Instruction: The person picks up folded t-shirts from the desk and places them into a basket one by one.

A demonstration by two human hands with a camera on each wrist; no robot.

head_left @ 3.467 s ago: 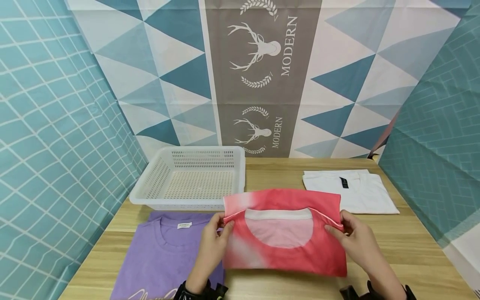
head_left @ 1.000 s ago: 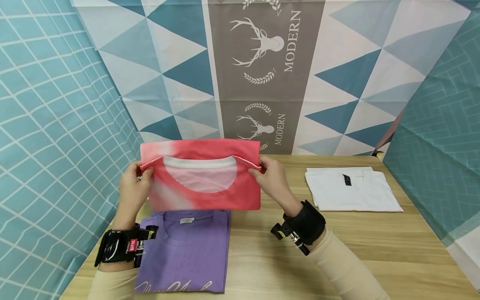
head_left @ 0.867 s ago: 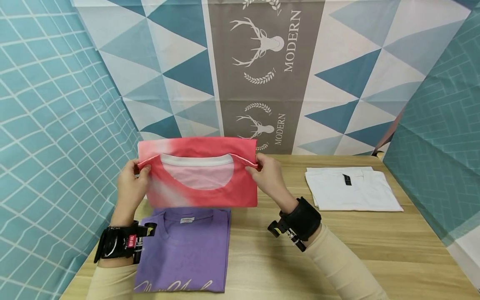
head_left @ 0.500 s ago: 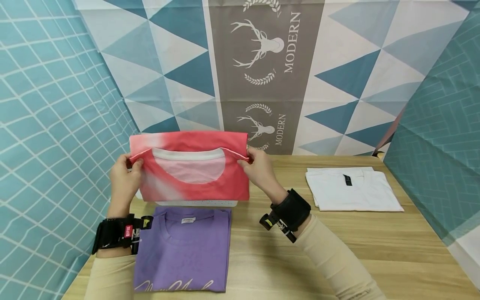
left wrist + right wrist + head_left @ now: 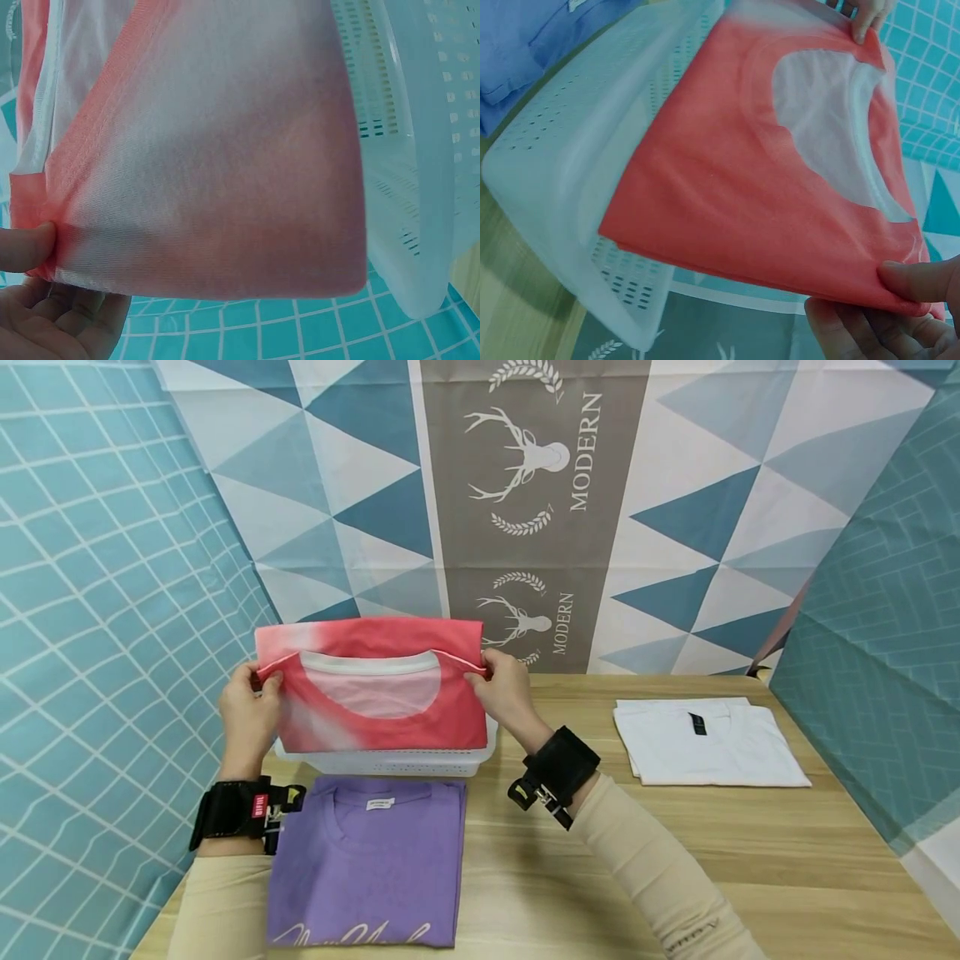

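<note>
Altogether we counted three folded garments, a red shirt [image 5: 375, 735], a purple shirt [image 5: 375, 868] and a white shirt [image 5: 697, 743], plus one basket [image 5: 401, 764] on the desk [image 5: 787, 860]. Both hands held the red shirt up over the basket: the left hand [image 5: 251, 706] pinched one shoulder and the right hand [image 5: 508, 691] the other, thumbs in front, fingers [image 5: 82, 315] behind. From the right wrist we saw the basket's slotted inner wall [image 5: 634, 281], which the shirt hid from the head camera, and just part of the purple shirt. Only the head view gave us the white shirt.
</note>
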